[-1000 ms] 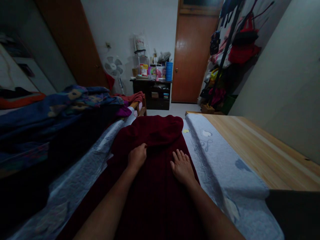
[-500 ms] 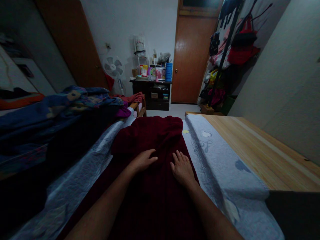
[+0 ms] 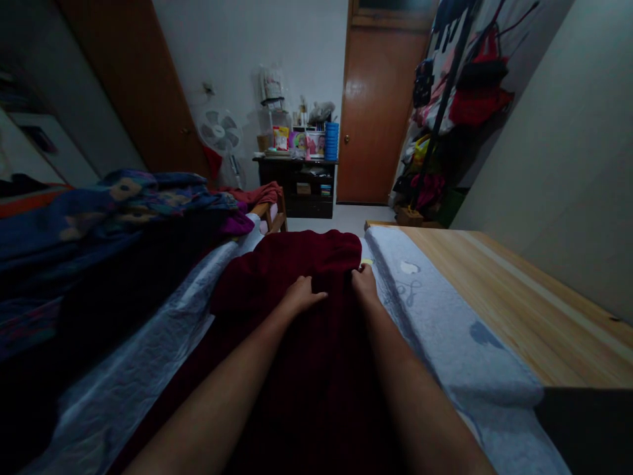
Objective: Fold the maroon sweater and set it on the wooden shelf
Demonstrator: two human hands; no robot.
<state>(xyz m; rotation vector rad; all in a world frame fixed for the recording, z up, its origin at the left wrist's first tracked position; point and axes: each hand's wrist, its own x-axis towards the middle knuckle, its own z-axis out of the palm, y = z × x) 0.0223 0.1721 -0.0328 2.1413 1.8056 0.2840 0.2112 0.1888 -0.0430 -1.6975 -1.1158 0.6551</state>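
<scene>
Hands Work Over Dark-Red Cloth on Bed

A soft, wrinkled dark-red garment (image 3: 321, 382) lies lengthwise beneath two bare hands, its far end rounded and bunched. The left hand (image 3: 300, 295) is open on the fabric, thumb spread; the right hand (image 3: 364, 284) curls at the garment's edge, its grip impossible to confirm. Right of the hands, a quilted pale sheet (image 3: 440, 323) with grey motifs partly covers smooth, striped wood (image 3: 499, 284). Heaped clothes (image 3: 123, 211), blue-patterned and black, crowd the left. Beyond the hands, a dark cabinet (image 3: 297, 206) holds a small box (image 3: 303, 189) on its shelf, near a fan (image 3: 220, 132); bags (image 3: 479, 102) hang farther right.
</scene>
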